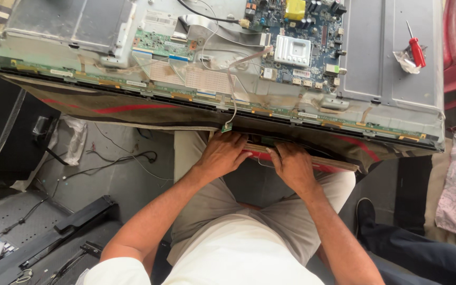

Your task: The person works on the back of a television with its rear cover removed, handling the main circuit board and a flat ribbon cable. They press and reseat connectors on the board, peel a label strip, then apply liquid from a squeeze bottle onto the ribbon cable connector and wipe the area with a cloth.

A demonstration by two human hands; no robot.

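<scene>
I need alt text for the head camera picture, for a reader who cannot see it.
A seated person presses the left hand and right hand side by side on the near edge of an opened flat television, its circuit boards exposed. A red screwdriver lies on its metal back.

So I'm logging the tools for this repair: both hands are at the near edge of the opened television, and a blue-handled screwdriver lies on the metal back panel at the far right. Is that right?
Not quite: the head view shows the screwdriver has a red handle, not blue. The rest holds: the left hand and right hand are at the near edge of the opened television, and the screwdriver lies on the metal back panel.
</scene>
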